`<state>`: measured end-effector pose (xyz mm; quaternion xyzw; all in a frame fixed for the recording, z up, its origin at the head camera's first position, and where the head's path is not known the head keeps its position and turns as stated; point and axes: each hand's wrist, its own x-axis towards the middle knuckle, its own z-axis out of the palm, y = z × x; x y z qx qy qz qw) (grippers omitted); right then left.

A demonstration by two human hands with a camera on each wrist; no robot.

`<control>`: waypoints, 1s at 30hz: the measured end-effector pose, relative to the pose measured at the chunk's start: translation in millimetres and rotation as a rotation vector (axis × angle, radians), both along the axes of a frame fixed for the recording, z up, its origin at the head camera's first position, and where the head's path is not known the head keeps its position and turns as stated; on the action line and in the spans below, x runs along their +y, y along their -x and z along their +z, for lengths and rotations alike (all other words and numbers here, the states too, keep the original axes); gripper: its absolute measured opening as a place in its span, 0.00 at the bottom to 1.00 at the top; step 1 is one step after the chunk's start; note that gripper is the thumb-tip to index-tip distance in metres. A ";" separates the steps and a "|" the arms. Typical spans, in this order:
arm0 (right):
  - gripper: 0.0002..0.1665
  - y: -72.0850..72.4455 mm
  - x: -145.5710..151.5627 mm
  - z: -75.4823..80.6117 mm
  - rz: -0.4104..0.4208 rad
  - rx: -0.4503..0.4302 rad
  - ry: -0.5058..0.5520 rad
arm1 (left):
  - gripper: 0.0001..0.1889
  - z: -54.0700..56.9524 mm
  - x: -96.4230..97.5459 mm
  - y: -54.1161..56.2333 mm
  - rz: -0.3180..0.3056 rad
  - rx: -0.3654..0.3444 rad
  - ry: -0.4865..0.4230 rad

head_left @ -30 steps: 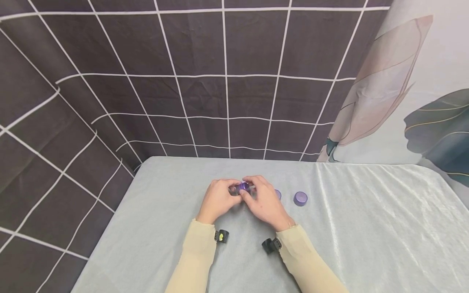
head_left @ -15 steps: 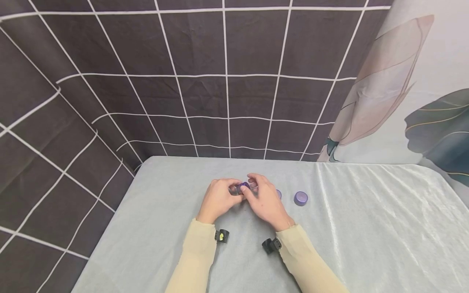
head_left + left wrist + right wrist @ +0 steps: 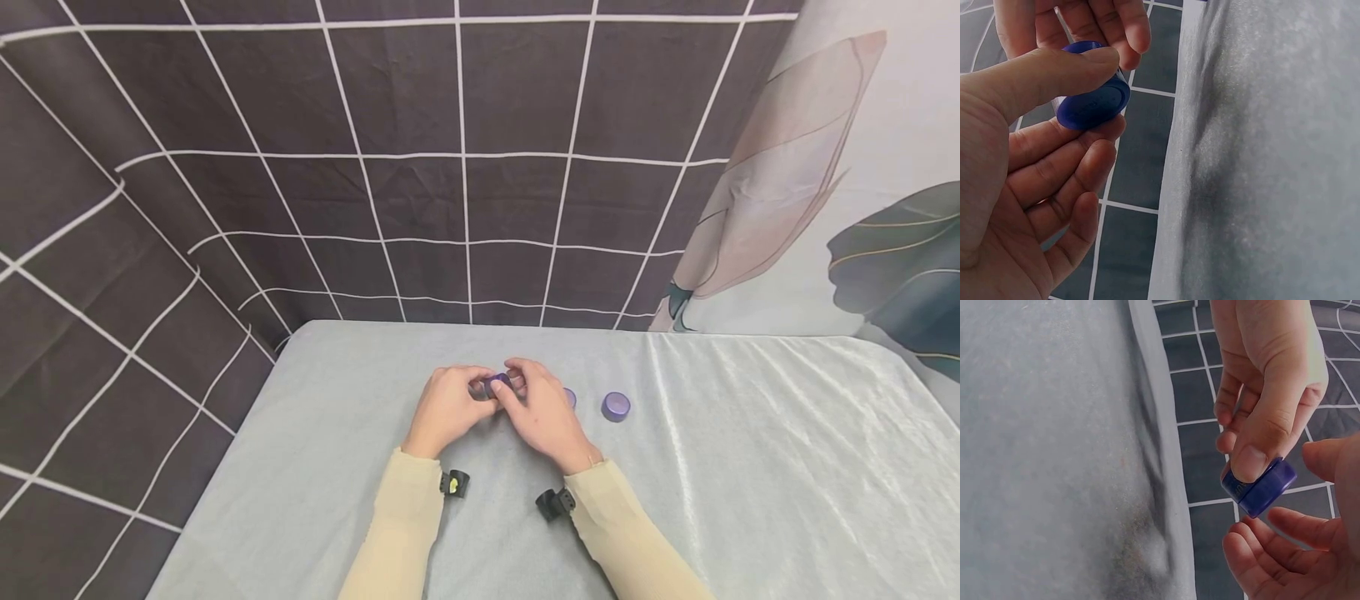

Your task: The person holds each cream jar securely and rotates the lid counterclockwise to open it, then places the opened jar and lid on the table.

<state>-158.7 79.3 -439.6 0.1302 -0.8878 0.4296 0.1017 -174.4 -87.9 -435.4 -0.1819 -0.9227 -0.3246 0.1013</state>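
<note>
A small round purple jar (image 3: 1269,487) with pale lettering and a seam around its side is held over the far part of the table. My left hand (image 3: 442,410) pinches it, thumb on one side and fingers beneath, as the left wrist view shows its flat disc face. Close around its other end are the parted thumb and fingers of my right hand (image 3: 546,410); the right wrist view shows a gap between that thumb and the jar. In the head view the hands cover much of the jar.
Two more purple round pieces lie to the right: one in full view (image 3: 616,407), another (image 3: 571,397) partly hidden behind the right hand. A pale grey cloth (image 3: 757,467) covers the table. A dark grid-patterned curtain (image 3: 405,192) hangs behind it.
The right fingers have drawn back a little and spread from the jar, while the right thumb now overlaps more of it in the head view. The left hand keeps its place.
</note>
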 end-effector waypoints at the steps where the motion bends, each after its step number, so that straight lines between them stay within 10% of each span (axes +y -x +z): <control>1: 0.27 -0.1 0.1 0.0 0.000 0.000 -0.001 | 0.15 -0.1 0.2 0.0 0.000 -0.001 0.001; 30: 0.21 0.6 0.2 -2.4 -0.001 0.021 -0.030 | 0.16 2.0 0.1 -0.3 0.002 -0.014 0.009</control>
